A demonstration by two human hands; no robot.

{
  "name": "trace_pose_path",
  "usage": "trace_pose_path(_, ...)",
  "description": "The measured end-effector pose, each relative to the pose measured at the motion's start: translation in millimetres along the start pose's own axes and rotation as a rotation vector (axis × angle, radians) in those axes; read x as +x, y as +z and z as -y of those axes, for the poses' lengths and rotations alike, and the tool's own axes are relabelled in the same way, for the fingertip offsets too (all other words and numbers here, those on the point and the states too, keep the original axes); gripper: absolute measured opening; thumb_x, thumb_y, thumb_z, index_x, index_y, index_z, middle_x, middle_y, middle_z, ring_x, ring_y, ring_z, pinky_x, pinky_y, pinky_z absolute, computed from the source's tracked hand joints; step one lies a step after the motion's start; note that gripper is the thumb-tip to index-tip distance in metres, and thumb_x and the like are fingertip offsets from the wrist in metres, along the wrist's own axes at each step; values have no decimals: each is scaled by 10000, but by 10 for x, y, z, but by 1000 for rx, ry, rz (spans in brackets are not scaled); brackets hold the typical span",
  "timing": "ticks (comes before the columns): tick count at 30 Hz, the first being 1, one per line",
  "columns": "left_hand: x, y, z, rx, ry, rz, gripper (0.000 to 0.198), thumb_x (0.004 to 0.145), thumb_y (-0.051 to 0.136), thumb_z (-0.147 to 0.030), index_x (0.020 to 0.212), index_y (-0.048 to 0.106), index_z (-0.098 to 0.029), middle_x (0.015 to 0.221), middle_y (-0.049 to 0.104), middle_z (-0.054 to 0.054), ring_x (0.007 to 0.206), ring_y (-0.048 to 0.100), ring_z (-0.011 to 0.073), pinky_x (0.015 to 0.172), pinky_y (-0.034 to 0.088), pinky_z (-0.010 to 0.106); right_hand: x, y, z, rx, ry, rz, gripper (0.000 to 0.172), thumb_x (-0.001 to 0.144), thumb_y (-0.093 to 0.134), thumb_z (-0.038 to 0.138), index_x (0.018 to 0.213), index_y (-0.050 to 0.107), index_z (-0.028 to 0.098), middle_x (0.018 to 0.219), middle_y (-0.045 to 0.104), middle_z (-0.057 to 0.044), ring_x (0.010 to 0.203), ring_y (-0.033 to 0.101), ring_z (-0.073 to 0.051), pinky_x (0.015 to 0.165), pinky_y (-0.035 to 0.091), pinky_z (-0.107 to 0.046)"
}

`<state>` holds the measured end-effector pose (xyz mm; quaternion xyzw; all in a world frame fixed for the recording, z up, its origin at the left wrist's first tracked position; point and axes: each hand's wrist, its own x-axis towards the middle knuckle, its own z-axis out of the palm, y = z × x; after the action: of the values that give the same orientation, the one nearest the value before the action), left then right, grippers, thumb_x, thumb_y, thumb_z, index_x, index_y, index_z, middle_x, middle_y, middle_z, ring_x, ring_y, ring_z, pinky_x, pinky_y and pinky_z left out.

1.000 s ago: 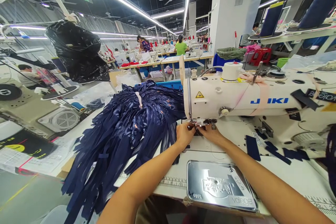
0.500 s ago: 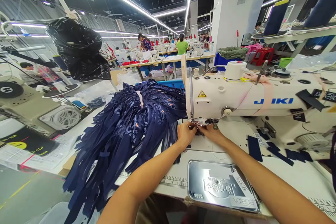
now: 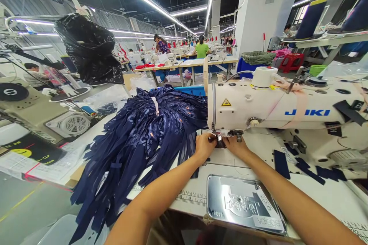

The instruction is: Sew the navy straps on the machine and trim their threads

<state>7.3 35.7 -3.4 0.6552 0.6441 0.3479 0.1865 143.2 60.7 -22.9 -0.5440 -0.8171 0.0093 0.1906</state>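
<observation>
A white JUKI sewing machine (image 3: pixel 276 107) stands in front of me, and both my hands are under its head by the needle. My left hand (image 3: pixel 205 147) is closed in a pinch just left of the presser foot (image 3: pixel 220 141), with a small dark bit of fabric (image 3: pixel 212 138) at its fingertips. Right of the foot, my right hand (image 3: pixel 236 147) has its fingers pressed together and low on the machine bed; what they grip is hidden. A big heap of navy fabric straps (image 3: pixel 143 134), gathered by a pale tie (image 3: pixel 155 106), lies left of my left hand.
Navy fabric scraps (image 3: pixel 281 164) lie on the table to the right. A shiny metal plate (image 3: pixel 244 203) is set at the front edge. Thread cones (image 3: pixel 312 19) stand at the back right. A black plastic bag (image 3: pixel 89 49) hangs at the left. Other people work farther back.
My view has shifted slightly, so the machine sits a little farther right. The gap between my fingertips has widened a little, showing more of the presser foot.
</observation>
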Motion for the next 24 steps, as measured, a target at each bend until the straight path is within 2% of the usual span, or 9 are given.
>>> trace_pose_path(7, -18, -16, 20, 34, 47, 6, 187, 707, 593, -128, 852, 694, -190, 613, 614, -17, 617, 574, 133, 646, 420, 236, -26, -123, -22, -26, -6, 7, 255, 814, 413, 182, 752, 660, 166, 880, 675, -121, 910, 560, -263, 845, 336, -403)
trace_pose_path(11, -68, -47, 36, 71, 148, 9, 199, 720, 587, -112, 869, 680, -206, 759, 648, 5, 757, 583, 153, 751, 395, 271, -105, -269, -33, -13, -53, 54, 164, 737, 480, 162, 686, 634, 186, 780, 672, -80, 812, 572, -235, 785, 360, -361)
trace_pose_path(13, -105, -54, 47, 138, 289, 27, 193, 730, 592, -121, 871, 680, -219, 865, 647, 24, 851, 570, 167, 798, 368, 292, -158, -357, -21, 29, -88, 117, 134, 683, 501, 130, 653, 609, 204, 711, 657, -28, 721, 567, -196, 707, 379, -310)
trace_pose_path(15, -139, -53, 56, 240, 439, 73, 157, 751, 587, -153, 847, 689, -224, 888, 635, 41, 877, 555, 178, 803, 347, 311, -200, -431, 2, 164, -124, 255, 141, 656, 493, 108, 640, 581, 217, 670, 633, 17, 652, 546, -156, 618, 382, -255)
trace_pose_path(17, -155, -48, 64, 312, 489, 123, 135, 768, 575, -177, 794, 699, -221, 842, 627, 45, 844, 553, 178, 788, 334, 323, -213, -464, 20, 322, -140, 373, 143, 661, 482, 104, 629, 563, 218, 651, 614, 34, 625, 534, -135, 568, 380, -224)
trace_pose_path(18, -151, -47, 69, 320, 463, 139, 136, 771, 572, -181, 770, 701, -221, 821, 625, 40, 828, 554, 175, 783, 329, 324, -204, -459, 20, 370, -121, 378, 141, 665, 484, 107, 621, 561, 217, 640, 609, 35, 620, 535, -133, 565, 385, -221)
trace_pose_path(22, -21, -69, 107, 270, 269, 129, 127, 759, 573, -177, 773, 693, -217, 797, 629, 14, 798, 566, 163, 744, 344, 302, -109, -330, -65, 342, 67, 132, 139, 730, 465, 188, 664, 587, 201, 712, 638, -28, 712, 578, -192, 669, 423, -288)
trace_pose_path(24, 100, -90, 139, 270, 245, 116, 127, 758, 562, -172, 783, 684, -200, 790, 624, 18, 793, 568, 167, 728, 359, 290, -61, -243, -139, 322, 121, 54, 161, 750, 447, 232, 688, 588, 185, 766, 643, -73, 771, 583, -229, 721, 428, -335)
